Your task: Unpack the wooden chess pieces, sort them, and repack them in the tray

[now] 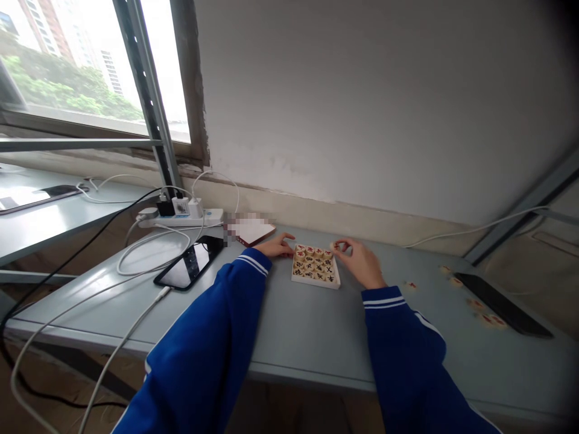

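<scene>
A shallow cream box (315, 282) sits on the grey table (307, 337), packed with round wooden Chinese chess pieces (313, 263) with red and black characters. My left hand (279, 245) lies flat beside the box's left side, fingertips at its far corner, holding nothing. Above the box's far right corner, my right hand (355, 259) pinches a single round piece (335, 245) between thumb and fingers. Several loose pieces (486, 317) lie further right on the table, well apart from both hands.
A black phone (189, 263) lies left of my left arm, and a dark tablet (502, 304) lies at the right. A white power strip (181, 220) with chargers and cables stands by the wall. A flat red-edged box (256, 233) sits behind my left hand.
</scene>
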`<state>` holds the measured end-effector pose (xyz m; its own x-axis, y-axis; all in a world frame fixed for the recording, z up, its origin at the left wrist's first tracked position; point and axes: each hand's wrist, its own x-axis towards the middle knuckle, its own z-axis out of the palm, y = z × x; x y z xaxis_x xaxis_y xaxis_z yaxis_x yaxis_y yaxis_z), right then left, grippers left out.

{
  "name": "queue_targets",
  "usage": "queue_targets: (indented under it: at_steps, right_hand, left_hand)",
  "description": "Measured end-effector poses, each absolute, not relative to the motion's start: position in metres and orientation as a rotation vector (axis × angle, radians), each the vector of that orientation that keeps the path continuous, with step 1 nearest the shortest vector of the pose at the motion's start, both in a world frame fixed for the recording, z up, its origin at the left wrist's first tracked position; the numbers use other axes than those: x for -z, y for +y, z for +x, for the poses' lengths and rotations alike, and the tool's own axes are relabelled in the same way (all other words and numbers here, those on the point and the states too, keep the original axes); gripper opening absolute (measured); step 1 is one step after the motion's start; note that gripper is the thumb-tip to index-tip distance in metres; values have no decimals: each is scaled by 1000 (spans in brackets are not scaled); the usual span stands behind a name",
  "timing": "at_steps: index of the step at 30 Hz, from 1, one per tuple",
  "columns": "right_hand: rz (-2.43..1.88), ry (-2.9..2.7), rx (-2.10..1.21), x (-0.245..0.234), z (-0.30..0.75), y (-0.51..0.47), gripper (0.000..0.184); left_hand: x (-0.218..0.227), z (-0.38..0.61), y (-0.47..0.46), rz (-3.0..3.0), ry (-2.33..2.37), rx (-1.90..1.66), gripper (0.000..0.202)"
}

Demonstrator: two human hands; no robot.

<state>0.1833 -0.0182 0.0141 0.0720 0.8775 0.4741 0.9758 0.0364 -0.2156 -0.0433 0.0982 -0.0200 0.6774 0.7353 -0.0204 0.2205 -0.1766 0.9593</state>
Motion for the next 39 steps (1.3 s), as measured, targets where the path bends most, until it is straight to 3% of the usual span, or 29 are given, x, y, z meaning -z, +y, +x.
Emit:
queue_targets:
  at_steps: [9, 14, 34, 39]
  right_hand:
    - [-1724, -2146, 362, 3, 135, -17, 27]
    - [-1757, -2189, 400, 5, 137, -15, 28]
    - [-1676, -2118, 309, -2, 145, -16, 20]
    - [-1903, -1887, 498, -1, 184, -11, 23]
  left_hand:
    - [27, -46, 107, 1773, 735, -520, 52]
    - [29, -45, 107, 1784, 743, -540, 62]
    - [26, -42, 103, 1771, 770, -551, 59]
    - [28, -42, 104, 1791, 782, -552, 59]
